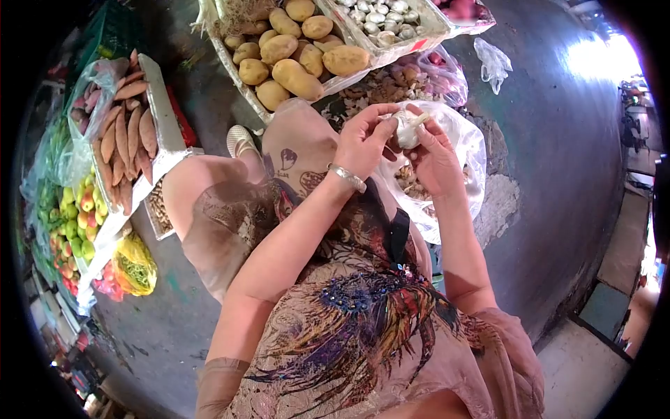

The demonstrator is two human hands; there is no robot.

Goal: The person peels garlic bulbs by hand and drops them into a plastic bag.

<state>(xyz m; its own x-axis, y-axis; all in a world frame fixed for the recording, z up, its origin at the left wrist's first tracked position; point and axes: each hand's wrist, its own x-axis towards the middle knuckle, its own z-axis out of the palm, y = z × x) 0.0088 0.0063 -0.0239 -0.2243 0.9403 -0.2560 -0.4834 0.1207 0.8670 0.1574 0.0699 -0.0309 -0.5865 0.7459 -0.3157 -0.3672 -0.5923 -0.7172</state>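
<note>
A white garlic bulb [407, 130] is held between both hands, over a white plastic bag [473, 150] with garlic inside it. My left hand [366, 140], with a bracelet at the wrist, pinches the bulb from the left side. The fingers of my right hand [436, 155] close on its right side, near the pale stem. Loose dry skins [377, 89] lie beyond the hands on the floor.
A crate of potatoes [298, 78] stands ahead, beside a white box of garlic bulbs [380, 21]. Sweet potatoes [127, 136], pears and apples [80, 216], and a yellow bag [134, 265] are at the left. A crumpled clear bag [493, 64] lies on the floor.
</note>
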